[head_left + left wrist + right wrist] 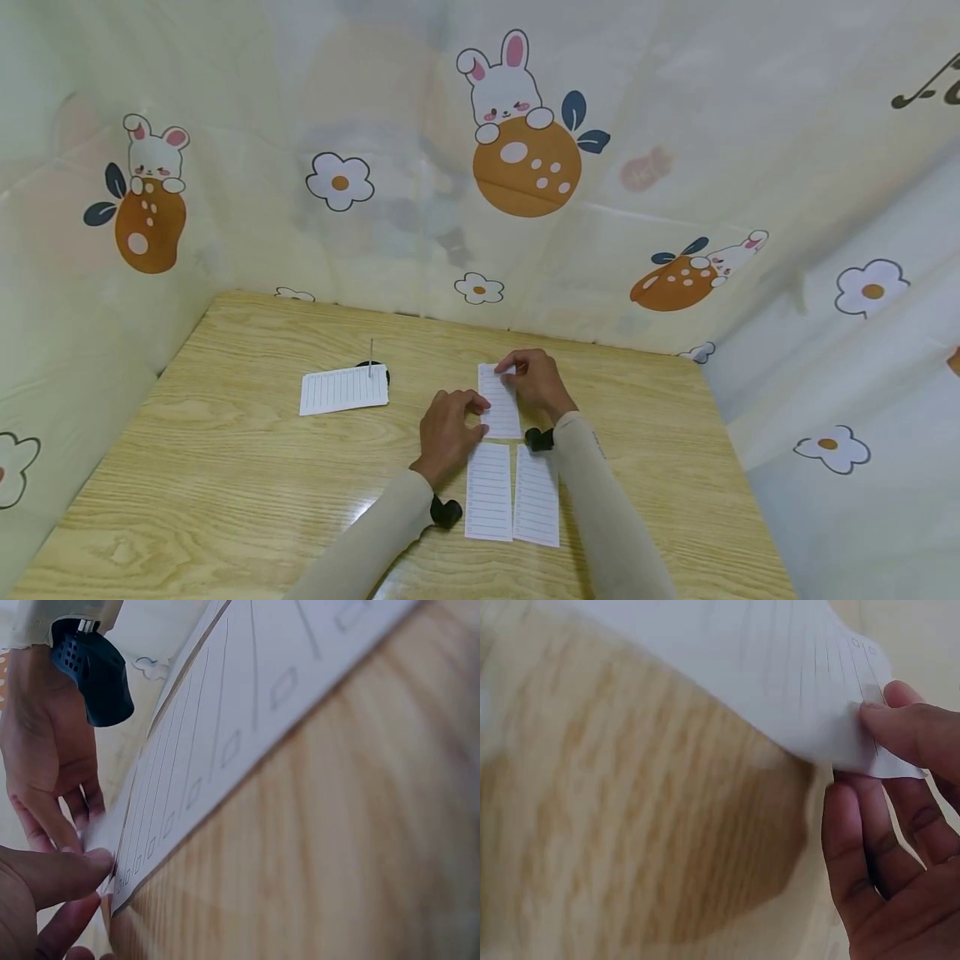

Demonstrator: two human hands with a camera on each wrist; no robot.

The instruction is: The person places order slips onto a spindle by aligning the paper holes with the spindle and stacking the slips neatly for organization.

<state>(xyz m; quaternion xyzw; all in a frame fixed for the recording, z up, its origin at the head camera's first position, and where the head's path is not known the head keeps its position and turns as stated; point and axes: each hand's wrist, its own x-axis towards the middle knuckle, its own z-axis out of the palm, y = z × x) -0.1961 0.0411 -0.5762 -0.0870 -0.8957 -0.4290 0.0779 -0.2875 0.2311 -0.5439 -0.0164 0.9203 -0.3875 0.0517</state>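
Note:
A lined paper slip (498,414) is held between the two hands, above two more slips. My right hand (534,379) pinches its far right corner; in the right wrist view the thumb (911,727) lies over the sheet and the fingers are under it, and the paper bends. At the slip's near left edge, my left hand (448,433) pinches it between thumb and finger. Nearer me, a left lined slip (488,492) and a right lined slip (537,500) lie side by side on the table. The left one's row of small checkboxes shows in the left wrist view.
To the left on the wood-grain table (247,475), a stack of lined slips (341,392) lies sideways by a thin upright spike on a dark round base (387,375). A printed curtain (405,233) with rabbits and flowers stands behind the table's far edge.

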